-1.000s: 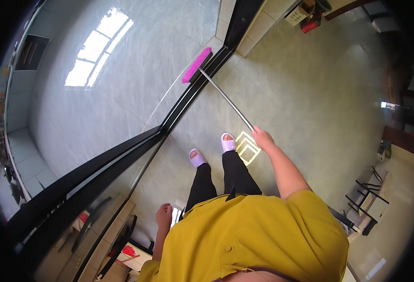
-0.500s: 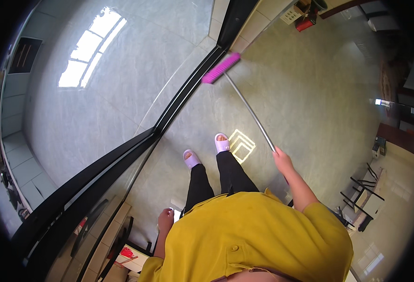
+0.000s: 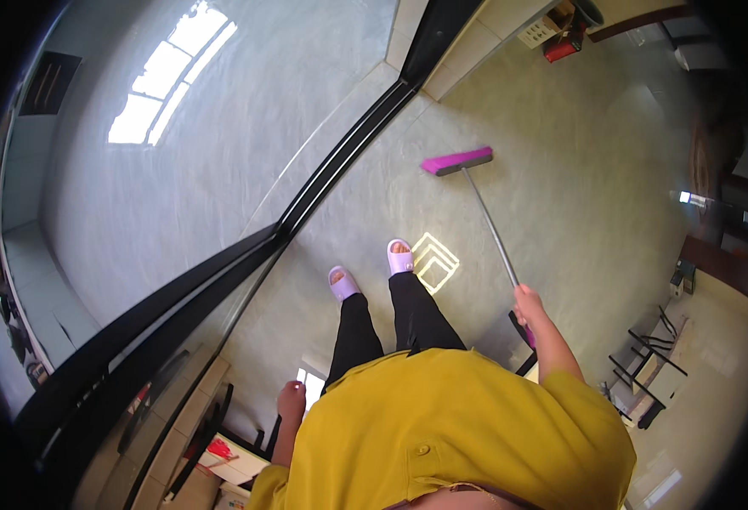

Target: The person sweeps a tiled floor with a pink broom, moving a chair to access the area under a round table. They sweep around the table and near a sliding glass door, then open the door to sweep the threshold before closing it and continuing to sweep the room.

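Note:
My right hand (image 3: 528, 304) is wrapped round the upper part of a broom (image 3: 490, 223) with a grey metal handle. The handle slants away from me to a wide head with magenta bristles, which lies on the grey floor ahead, right of the black door track. A magenta grip end shows just below my fist. Low by my left side, my left hand (image 3: 291, 398) is closed with curled fingers; a small bright spot shows at it, and whatever it may hold is too small to make out.
A black sliding-door track (image 3: 340, 161) crosses the floor diagonally on the left. Past the far wall corner sit a red box (image 3: 564, 44) and other items. Black-legged chairs (image 3: 650, 365) stand at the right, and a table with a red item (image 3: 221, 448) is at lower left.
The broom head has moved right and nearer, away from the door track, and turned. My right hand has come slightly right and back; my feet stay in place.

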The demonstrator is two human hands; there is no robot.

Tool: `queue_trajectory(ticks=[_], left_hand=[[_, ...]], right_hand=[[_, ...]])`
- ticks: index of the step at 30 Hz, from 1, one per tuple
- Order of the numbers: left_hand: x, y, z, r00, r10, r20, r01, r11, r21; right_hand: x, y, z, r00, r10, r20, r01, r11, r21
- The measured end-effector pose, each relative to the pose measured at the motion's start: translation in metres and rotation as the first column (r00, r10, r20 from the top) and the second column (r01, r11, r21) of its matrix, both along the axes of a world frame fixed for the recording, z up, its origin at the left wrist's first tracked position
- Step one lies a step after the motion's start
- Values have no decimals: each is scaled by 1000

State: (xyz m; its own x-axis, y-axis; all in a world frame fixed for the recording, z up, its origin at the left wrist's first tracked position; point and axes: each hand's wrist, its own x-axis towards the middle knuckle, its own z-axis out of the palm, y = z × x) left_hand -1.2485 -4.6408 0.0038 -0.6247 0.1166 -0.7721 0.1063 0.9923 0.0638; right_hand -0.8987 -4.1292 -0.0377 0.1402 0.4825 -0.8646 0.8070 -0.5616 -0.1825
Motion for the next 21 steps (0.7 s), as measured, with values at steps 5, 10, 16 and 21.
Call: queue_trajectory(ticks=[5,10,16,21], left_hand=[[-8,38,3,1000,29,-5,-29,998,63],[-18,45,9,993,116,-37,-111,988,108],[-10,6,16,990,136,-46,-134,990,52],[-2,-9,18,993,116,18,-115,992,-59]], right_hand=[[4,-25,51,774,595,215,-631,755,179],[-122,-69,52,613,784,94,-790,608,81],[-193,-78,-11,491,861,-130,-869,495,-5],[-114,-89,53,913,407,39,-371,864,-342]])
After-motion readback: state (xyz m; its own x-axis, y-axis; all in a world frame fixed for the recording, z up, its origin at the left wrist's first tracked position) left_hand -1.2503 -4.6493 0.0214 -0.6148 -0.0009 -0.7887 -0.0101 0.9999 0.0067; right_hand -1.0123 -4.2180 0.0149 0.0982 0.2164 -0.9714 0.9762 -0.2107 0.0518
